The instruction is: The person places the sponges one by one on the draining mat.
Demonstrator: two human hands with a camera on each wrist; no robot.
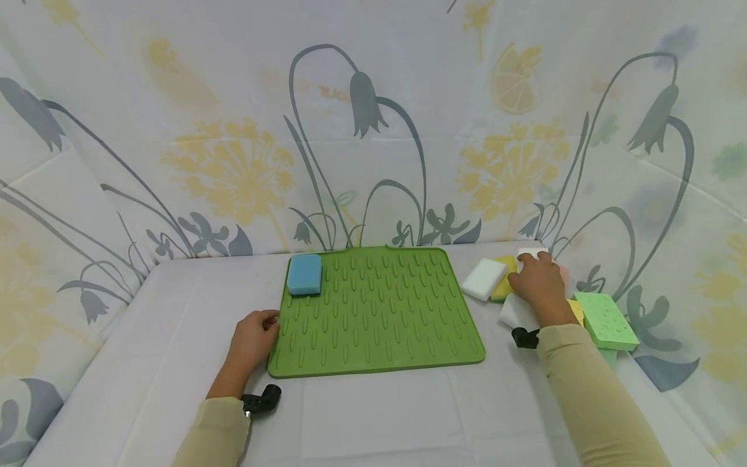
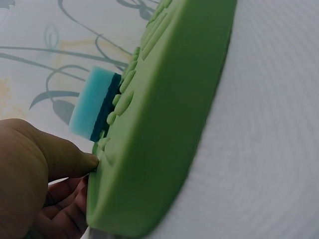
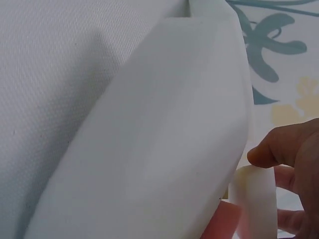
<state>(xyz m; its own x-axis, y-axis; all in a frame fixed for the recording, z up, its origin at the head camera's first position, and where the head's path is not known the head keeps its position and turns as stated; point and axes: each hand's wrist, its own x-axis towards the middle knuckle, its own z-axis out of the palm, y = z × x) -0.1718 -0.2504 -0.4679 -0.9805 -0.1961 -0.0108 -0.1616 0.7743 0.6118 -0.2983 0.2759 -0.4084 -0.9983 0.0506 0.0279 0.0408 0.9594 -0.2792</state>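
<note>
Head view shows a green mat (image 1: 373, 337), rubbery-looking and rounded at the corners, with raised elongated ridges, lying flat on woven white cloth (image 1: 373, 415). Left hand (image 1: 255, 338) pinches its left rim, thumb above and fingers curled at the underside. A blue sponge (image 1: 304, 274), a rounded rectangle with a darker, rough-edged bottom layer, sits on the mat's far left corner. Right of the mat, the right hand (image 1: 538, 285) pinches a white block (image 3: 261, 204) between thumb and fingers. Around it lie a smooth, matte slab (image 3: 149, 129), a yellow sponge (image 1: 503, 279) and a pitted light-green sponge (image 1: 607, 321).
</note>
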